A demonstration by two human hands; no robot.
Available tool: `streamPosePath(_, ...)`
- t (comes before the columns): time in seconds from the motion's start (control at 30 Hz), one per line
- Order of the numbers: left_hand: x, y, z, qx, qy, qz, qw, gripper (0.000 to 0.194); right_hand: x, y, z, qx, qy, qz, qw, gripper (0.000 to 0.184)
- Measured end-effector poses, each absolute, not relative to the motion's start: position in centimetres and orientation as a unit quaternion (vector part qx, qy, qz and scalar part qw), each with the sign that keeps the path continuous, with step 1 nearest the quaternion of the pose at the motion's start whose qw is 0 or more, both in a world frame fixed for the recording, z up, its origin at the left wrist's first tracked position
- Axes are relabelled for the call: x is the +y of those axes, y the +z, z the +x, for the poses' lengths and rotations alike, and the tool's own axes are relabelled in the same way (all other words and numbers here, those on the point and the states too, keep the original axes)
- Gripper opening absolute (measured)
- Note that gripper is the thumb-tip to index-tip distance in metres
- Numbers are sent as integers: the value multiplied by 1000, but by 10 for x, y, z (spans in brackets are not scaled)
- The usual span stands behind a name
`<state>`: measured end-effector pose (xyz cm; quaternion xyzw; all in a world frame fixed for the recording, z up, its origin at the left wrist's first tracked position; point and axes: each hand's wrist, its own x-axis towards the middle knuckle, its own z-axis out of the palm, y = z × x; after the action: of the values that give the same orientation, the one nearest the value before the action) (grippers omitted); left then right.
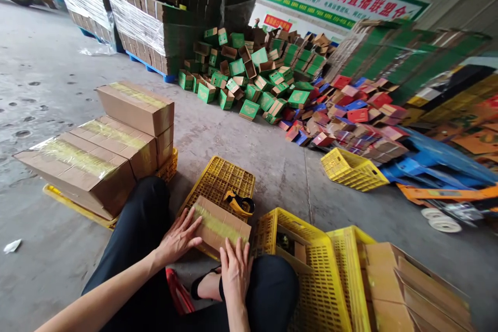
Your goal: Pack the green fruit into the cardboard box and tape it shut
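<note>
A small cardboard box [218, 225], closed with a strip of yellowish tape along its top, rests on an upturned yellow plastic crate [229, 174] between my knees. My left hand [179, 237] lies on the box's left end with its fingers stretched out. On the near right edge of the box lies my right hand [236, 264], fingers spread and flat. Just behind the box, a black-and-yellow tape dispenser [239, 203] sits on the crate.
Taped cartons [112, 145] are stacked at my left on a yellow crate. To my right stand yellow crates [319, 254] and flattened cardboard [420, 290]. Farther off are heaped green boxes [249, 83], red and blue boxes [350, 109], and a blue pallet [439, 161].
</note>
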<state>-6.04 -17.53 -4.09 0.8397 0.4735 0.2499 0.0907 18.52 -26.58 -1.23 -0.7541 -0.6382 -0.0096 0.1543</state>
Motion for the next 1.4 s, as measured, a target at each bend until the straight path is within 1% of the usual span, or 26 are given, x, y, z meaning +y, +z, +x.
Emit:
streamPosePath(0.13,-177,-49,-61,483,284,817,135,70,-268,-27,194,-551,15,-794,257,78)
streamPosePath(0.2,-176,-50,-64,495,283,805,162,66,-267,-31,195,-524,39,-797,297,84)
streamPosePath(0.37,-168,-41,-68,521,268,773,243,59,-262,-33,204,-526,75,-774,343,83)
streamPosePath(0.47,-161,-35,-66,519,278,763,268,63,-252,-32,210,-524,52,-770,361,85)
streamPosePath(0.53,-156,-34,-62,514,286,764,265,65,-243,-34,213,-522,30,-770,366,87)
streamPosePath(0.67,-146,-36,-55,516,298,775,211,62,-232,-39,210,-530,-4,-773,349,89)
streamPosePath(0.77,-146,-38,-49,490,300,805,146,63,-233,-39,202,-546,-48,-776,312,86)
streamPosePath(0.9,-157,-41,-35,478,290,827,61,80,-238,-35,185,-572,-88,-784,225,83)
streamPosePath(0.97,-162,-43,-27,491,283,823,30,88,-239,-34,176,-586,-92,-780,199,81)
streamPosePath(1.07,-167,-45,-19,501,274,820,13,93,-239,-36,165,-610,-86,-764,191,77)
streamPosePath(1.27,-165,-44,-21,497,262,827,13,94,-237,-39,162,-622,-78,-757,184,70)
streamPosePath(1.33,-165,-43,-20,495,262,829,11,91,-237,-39,162,-628,-82,-754,175,69)
streamPosePath(1.4,-166,-42,-18,497,260,828,10,83,-237,-38,158,-649,-79,-739,165,63)
